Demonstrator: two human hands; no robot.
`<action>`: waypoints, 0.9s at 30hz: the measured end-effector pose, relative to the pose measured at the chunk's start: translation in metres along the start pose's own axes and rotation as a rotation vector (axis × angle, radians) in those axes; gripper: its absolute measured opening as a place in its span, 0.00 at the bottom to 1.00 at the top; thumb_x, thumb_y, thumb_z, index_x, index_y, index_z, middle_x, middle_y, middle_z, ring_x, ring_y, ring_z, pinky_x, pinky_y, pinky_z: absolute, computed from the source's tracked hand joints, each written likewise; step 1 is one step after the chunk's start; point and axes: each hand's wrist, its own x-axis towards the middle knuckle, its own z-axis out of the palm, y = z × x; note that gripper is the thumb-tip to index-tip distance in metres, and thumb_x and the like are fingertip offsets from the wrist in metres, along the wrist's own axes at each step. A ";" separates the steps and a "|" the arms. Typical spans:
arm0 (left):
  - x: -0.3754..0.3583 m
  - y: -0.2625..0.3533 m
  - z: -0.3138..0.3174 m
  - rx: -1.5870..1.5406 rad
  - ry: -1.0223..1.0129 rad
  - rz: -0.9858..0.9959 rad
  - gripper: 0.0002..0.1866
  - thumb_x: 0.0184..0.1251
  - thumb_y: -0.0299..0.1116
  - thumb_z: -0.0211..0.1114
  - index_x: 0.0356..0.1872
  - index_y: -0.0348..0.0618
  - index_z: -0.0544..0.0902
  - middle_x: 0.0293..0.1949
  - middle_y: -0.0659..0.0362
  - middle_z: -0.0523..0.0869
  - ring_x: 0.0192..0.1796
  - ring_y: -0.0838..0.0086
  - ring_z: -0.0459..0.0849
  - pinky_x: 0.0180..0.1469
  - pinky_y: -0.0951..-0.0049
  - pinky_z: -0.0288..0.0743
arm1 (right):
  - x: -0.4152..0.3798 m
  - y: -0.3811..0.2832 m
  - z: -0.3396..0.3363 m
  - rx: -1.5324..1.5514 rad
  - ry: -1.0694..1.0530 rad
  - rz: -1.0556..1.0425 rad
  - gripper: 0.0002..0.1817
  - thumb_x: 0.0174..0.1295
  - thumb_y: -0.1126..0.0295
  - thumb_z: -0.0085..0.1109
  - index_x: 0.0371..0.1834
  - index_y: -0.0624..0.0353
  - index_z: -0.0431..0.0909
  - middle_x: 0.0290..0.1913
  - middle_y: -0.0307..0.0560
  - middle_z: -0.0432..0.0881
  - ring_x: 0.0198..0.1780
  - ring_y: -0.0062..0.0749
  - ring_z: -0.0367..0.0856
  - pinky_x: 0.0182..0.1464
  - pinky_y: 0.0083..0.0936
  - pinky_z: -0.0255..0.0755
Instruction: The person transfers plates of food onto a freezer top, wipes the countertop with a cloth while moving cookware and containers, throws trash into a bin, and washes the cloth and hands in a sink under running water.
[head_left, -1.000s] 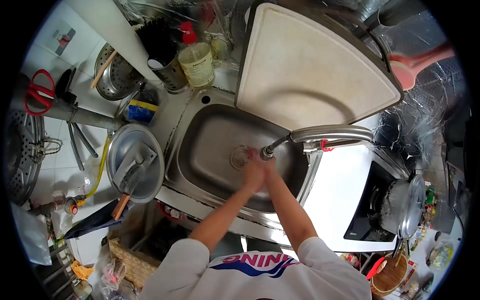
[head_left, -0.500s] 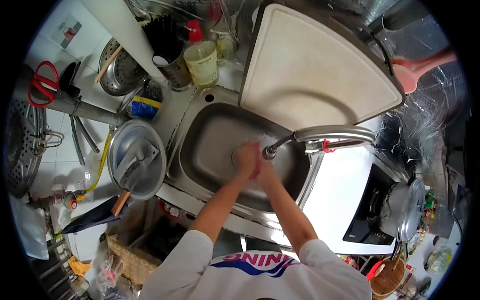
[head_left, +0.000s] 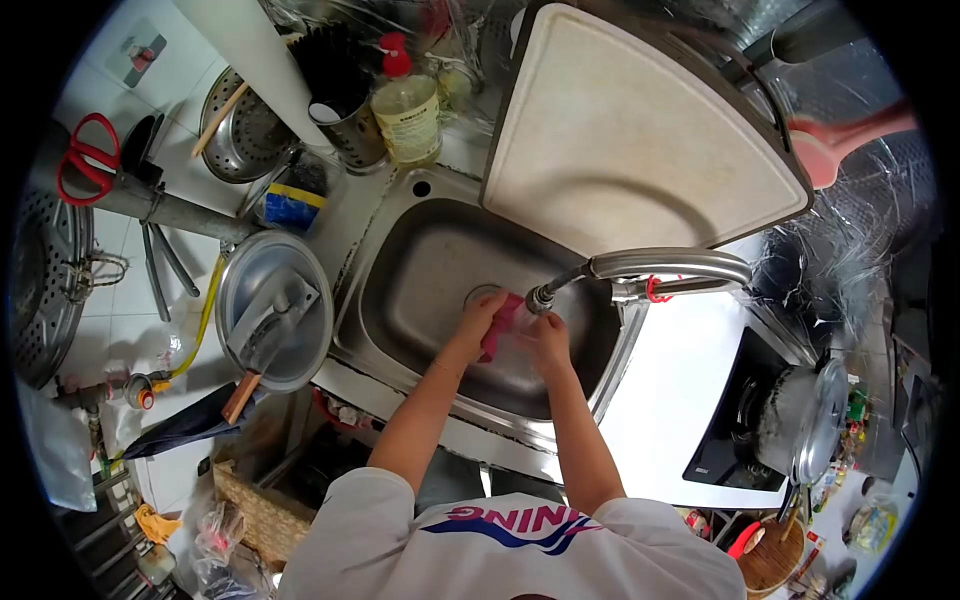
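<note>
A pink cloth (head_left: 497,334) hangs from my left hand (head_left: 478,322), whose fingers are closed on its upper part. Close beside it on the right, my right hand (head_left: 547,339) is curled at the cloth's right end, under the faucet head (head_left: 540,300); its fingertips are partly hidden, and what they grip is unclear. Both hands are inside the steel sink (head_left: 410,290), above its bottom. The drain, behind my left hand, is partly covered. Water seems to run from the faucet onto the cloth.
A large cutting board (head_left: 640,130) leans behind the sink. Left of the sink, a metal lid (head_left: 310,345) carries a cleaver (head_left: 268,335). A soap bottle (head_left: 410,120) stands at the back. On the right is a cooktop (head_left: 730,430) with a pot (head_left: 785,425).
My hands have moved slightly apart, and the pink cloth now shows more between them, hanging lower. The drain is more visible.
</note>
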 end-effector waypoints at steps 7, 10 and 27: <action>0.007 0.011 0.005 -0.103 0.039 0.015 0.15 0.69 0.43 0.55 0.42 0.41 0.81 0.34 0.62 0.83 0.35 0.76 0.80 0.40 0.75 0.73 | 0.031 0.032 0.011 0.667 -0.238 0.204 0.20 0.68 0.54 0.45 0.51 0.59 0.72 0.50 0.45 0.78 0.52 0.36 0.76 0.59 0.36 0.67; 0.006 0.017 -0.004 0.457 0.123 0.318 0.14 0.67 0.41 0.56 0.40 0.40 0.80 0.35 0.59 0.84 0.36 0.74 0.80 0.40 0.70 0.74 | 0.044 0.047 0.006 0.574 0.078 0.048 0.19 0.68 0.53 0.42 0.48 0.57 0.73 0.46 0.46 0.78 0.47 0.36 0.78 0.52 0.35 0.72; -0.002 -0.004 0.057 0.849 0.426 0.511 0.16 0.60 0.40 0.56 0.29 0.34 0.81 0.27 0.43 0.82 0.34 0.44 0.81 0.36 0.52 0.72 | -0.010 -0.012 0.041 0.527 -0.008 0.140 0.14 0.66 0.60 0.48 0.35 0.61 0.74 0.34 0.44 0.77 0.35 0.31 0.77 0.33 0.33 0.72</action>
